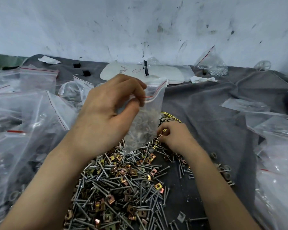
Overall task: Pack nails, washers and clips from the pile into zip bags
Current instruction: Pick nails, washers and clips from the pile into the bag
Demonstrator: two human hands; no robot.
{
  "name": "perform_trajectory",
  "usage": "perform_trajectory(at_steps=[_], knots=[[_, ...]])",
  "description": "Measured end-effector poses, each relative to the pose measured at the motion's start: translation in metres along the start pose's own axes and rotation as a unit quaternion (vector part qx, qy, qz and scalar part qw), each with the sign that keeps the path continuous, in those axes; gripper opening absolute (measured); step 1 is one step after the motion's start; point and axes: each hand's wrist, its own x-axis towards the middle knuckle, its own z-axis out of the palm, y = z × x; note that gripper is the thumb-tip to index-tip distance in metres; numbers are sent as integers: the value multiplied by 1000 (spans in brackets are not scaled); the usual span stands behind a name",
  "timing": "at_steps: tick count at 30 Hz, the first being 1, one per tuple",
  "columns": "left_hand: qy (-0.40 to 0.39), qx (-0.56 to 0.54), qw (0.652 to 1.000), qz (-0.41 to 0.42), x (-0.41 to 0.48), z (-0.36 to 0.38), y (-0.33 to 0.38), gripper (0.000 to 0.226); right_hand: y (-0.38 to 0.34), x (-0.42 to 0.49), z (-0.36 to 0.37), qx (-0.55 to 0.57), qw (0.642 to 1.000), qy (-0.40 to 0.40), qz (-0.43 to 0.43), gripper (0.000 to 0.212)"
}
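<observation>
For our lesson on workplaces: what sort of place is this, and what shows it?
Likely a makeshift packing bench in a workshop: a pile of nails and clips on grey cloth, zip bags heaped around, a scuffed white wall.

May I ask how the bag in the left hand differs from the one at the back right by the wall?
The held bag hangs over the pile, pinched near its top by the left hand; the back bag sits untouched on the grey cloth. The held bag hangs long; the back bag stands peaked. Both are clear, with a red zip line and small parts inside.
</observation>
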Motion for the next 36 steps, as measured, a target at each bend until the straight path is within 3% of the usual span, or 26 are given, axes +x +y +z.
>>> perform_trajectory(at_steps=[13, 20, 23, 26, 30, 33, 36], knots=[[-15, -4, 1000, -4, -1, 0, -2, 15, 1, 4, 5, -62, 997, 47, -11, 19], [-12, 13, 1000, -2, -1, 2, 1, 18, 8, 6, -1, -23, 995, 90, -35, 8], [-16, 12, 1000, -1, -1, 3, 1, 18, 9, 2, -12, 43, 991, 109, -61, 11], [-28, 11, 1000, 6, -1, 3, 1, 19, 1, -8, -33, 218, 961, 149, -85, 19], [-45, -1, 999, 20, -1, 3, 3, 17, -24, -32, -67, 429, 860, 215, -175, 27], [-61, -1, 997, 48, -1, 3, 5, 16, -42, -57, -83, 401, 839, 243, -276, 21], [-73, 6, 995, 72, -1, 3, 7, 15, -52, -70, -83, 317, 869, 241, -292, 19]])
